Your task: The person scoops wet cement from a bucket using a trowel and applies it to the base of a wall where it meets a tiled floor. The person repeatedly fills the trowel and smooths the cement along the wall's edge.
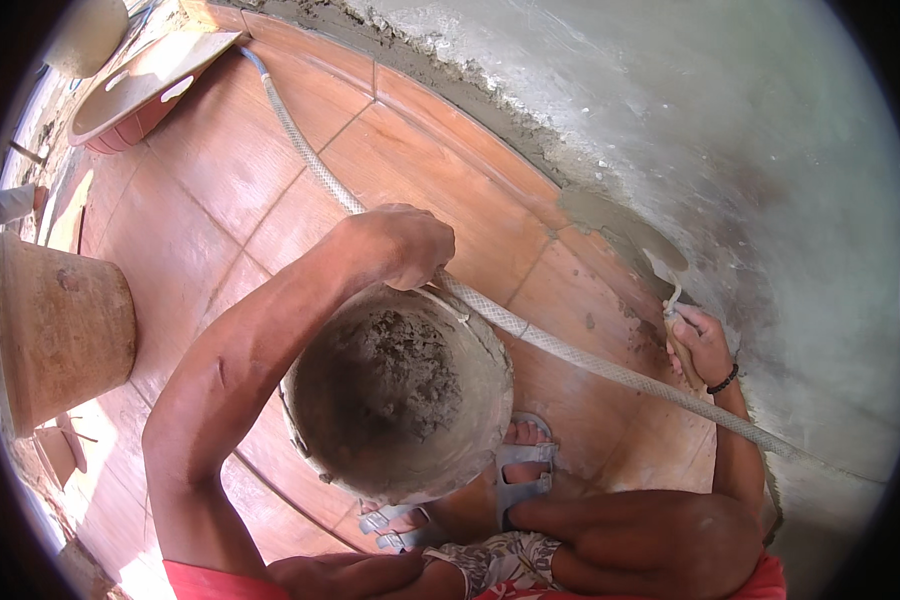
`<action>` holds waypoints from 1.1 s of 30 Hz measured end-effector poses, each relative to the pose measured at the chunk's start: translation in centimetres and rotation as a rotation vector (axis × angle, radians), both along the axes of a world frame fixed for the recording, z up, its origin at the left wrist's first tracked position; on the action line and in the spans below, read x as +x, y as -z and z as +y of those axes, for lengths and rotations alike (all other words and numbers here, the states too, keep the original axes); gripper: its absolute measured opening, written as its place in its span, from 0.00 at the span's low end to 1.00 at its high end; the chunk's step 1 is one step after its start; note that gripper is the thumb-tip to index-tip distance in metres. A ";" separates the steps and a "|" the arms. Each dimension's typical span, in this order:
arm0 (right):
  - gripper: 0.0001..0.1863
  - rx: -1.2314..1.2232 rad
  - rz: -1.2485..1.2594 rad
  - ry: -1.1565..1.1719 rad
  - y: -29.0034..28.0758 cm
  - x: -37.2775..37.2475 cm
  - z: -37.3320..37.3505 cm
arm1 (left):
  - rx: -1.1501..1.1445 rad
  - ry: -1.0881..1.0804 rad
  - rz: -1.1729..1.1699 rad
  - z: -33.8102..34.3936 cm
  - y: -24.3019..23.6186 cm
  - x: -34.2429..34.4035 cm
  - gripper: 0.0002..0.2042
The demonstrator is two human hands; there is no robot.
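Observation:
My left hand [415, 245] is closed at the far rim of a mortar-caked bucket [305, 440]. A thin handle [442, 303] runs out from under its fingers along the rim; the grip itself is hidden. Grey wet mortar [410, 375] lies inside the bucket, which stands just before my feet. To the right, my right hand [705, 345] is wrapped round the wooden handle of a trowel [682, 357]. The trowel's blade rests at smeared mortar [610, 222] where the wall meets the floor.
A pale braided hose [590, 360] crosses the tiled floor [260, 205], passing beneath my left hand. The grey plastered wall [750, 120] rises at the right. A large tub [70, 330] stands at the left, and a reddish basin [155, 90] lies at the far left.

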State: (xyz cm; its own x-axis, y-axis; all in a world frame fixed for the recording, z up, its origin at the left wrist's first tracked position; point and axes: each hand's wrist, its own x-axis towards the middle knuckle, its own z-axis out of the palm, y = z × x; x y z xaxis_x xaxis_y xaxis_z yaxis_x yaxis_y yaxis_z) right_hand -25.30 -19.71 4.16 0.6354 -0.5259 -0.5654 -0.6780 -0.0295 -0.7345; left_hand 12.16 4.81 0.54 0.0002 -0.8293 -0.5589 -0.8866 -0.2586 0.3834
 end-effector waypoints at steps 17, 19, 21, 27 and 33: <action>0.21 -0.044 0.042 -0.010 1.4 -0.3 -2.1 | 0.080 0.040 -0.026 -1.9 1.3 -0.3 0.13; 0.22 -0.096 0.062 -0.034 0.3 -1.8 -1.8 | 0.074 0.027 -0.018 -1.7 1.2 -0.4 0.13; 0.24 -0.159 0.084 -0.049 -0.3 -3.2 -1.0 | 0.052 0.001 -0.017 -1.6 0.5 -0.5 0.13; 0.27 -0.474 0.372 -0.451 6.9 0.0 2.8 | 0.107 0.022 -0.036 -2.3 1.2 -0.4 0.12; 0.27 -0.601 0.286 -0.486 12.4 3.7 2.0 | 0.067 0.005 -0.001 -2.6 0.9 -0.3 0.06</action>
State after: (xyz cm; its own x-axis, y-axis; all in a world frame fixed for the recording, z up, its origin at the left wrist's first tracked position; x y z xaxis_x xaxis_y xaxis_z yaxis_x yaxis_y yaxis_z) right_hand -21.60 -17.67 -8.26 0.7441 -0.4938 -0.4499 -0.6468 -0.7009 -0.3005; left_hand 11.82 2.24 -0.38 -0.0034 -0.7901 -0.6129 -0.8883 -0.2791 0.3647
